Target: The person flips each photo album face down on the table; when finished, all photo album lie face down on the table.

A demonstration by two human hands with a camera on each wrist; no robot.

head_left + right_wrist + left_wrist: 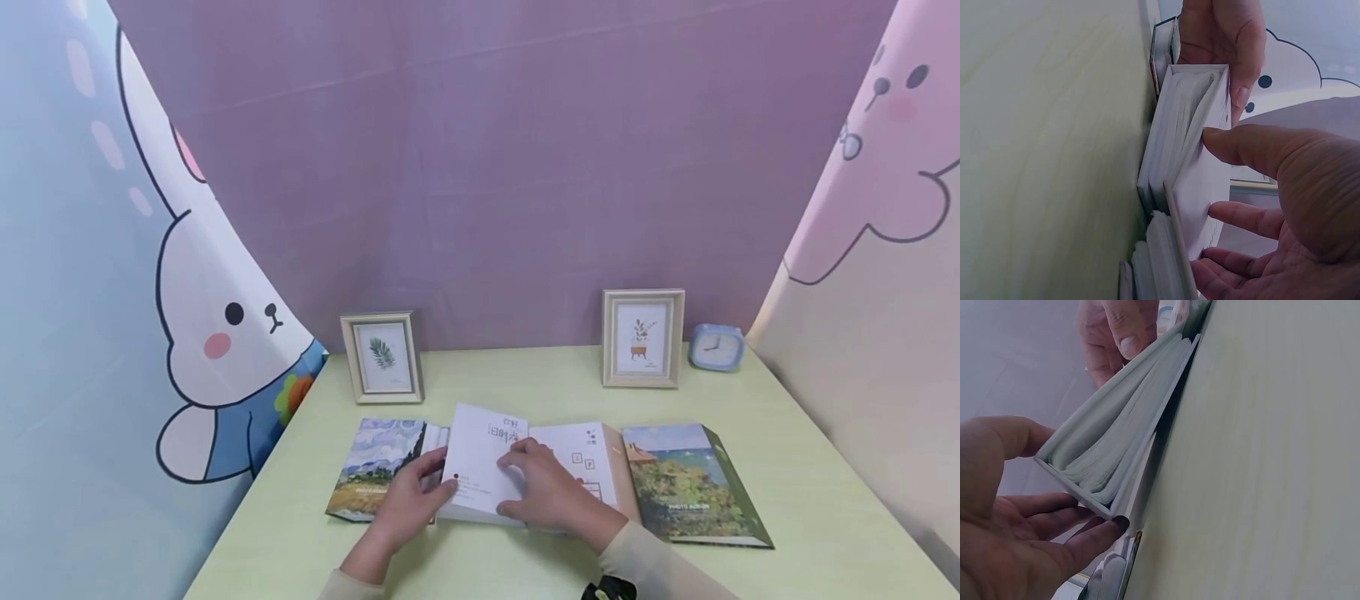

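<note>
A white photo album (pixel 476 446) with dark lettering on its cover lies tilted at the middle of the table, its spine side raised. My left hand (pixel 411 498) grips it at the spine, thumb on the cover and fingers beneath, as the left wrist view shows. Spread over the cover, my right hand (pixel 551 492) touches it with its fingertips, while its thumb (pixel 1241 145) rests near the open edge. Thick pages (pixel 1107 434) show between the covers. The album overlaps a second pale album (pixel 588 446) on its right, partly hidden under the right hand.
A landscape-covered album (pixel 367 467) lies at the left, partly behind the left hand. On the right lies a green-edged photo album (pixel 690 479). Two picture frames (pixel 382 358) and a blue clock (pixel 716 347) stand at the back, before a purple curtain (pixel 487 183).
</note>
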